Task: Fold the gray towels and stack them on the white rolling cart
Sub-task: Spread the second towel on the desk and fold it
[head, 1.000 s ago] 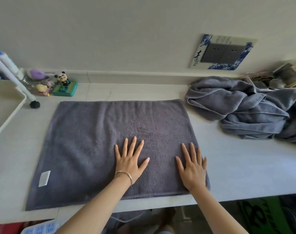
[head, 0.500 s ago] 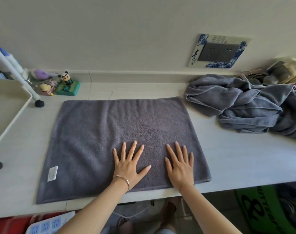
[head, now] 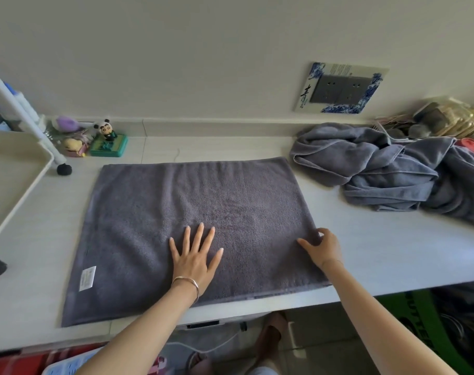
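The gray towel (head: 203,201) lies lengthwise left-right, left hand (head: 195,259) flat on it, right hand (head: 323,249) pinching its edge.

Beyond the right hand (head: 321,249), which is pinching the towel (head: 203,201) at its right edge, the wall socket surround (head: 307,94) is displaying a black Chinese character, 青; the smaller characters beneath it are proving illegible. Below and right of the grip, a green panel (head: 420,320) is showing white capitals "UTTER", cut off. Far left of the grip, the towel's white label (head: 87,278) is carrying unreadable print.
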